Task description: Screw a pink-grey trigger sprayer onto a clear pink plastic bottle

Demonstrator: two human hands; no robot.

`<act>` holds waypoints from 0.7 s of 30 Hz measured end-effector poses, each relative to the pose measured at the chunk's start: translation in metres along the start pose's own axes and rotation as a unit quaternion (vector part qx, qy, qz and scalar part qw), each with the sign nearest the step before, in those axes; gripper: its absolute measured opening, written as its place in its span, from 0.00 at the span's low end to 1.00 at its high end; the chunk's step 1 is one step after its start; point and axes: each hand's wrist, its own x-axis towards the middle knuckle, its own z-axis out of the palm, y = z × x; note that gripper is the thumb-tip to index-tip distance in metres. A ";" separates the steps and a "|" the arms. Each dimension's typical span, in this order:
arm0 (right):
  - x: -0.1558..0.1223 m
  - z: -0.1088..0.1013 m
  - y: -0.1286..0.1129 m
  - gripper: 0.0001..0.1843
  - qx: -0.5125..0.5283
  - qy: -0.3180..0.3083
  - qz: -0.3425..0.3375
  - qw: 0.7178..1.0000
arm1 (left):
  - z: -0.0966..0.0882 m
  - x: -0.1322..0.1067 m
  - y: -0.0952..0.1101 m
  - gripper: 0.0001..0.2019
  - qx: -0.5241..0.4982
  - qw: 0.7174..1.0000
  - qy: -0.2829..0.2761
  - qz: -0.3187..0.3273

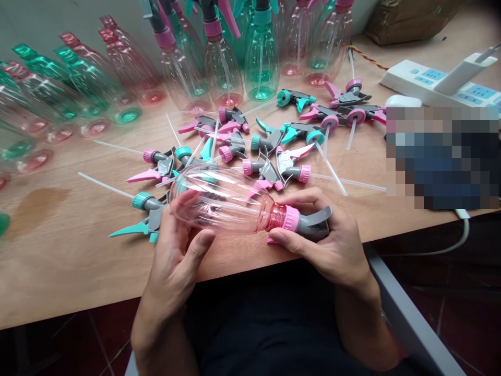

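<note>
A clear pink spray bottle [223,203] lies sideways between my hands, above the front of the table. Around its base end, my left hand [180,235] is wrapped with the thumb on the near side. At the neck, my right hand [324,235] grips the pink collar and grey head of the trigger sprayer [291,218]. The collar sits against the bottle's threaded neck, and some threads still show. Part of the sprayer's trigger is hidden by my right hand. Just beyond the bottle lie several loose trigger sprayers [266,169] with pink or teal collars and thin tubes.
Several bottles without sprayers [129,62] stand at the back left. Bottles fitted with sprayers [223,68] stand at the back middle. A white power strip [426,75] and a brown package [410,21] are at the right. A pixelated patch covers the right table edge.
</note>
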 end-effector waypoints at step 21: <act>0.001 0.000 0.001 0.23 0.003 0.010 -0.038 0.999 | -0.001 0.005 -0.009 0.25 -0.012 0.997 -0.012 0.072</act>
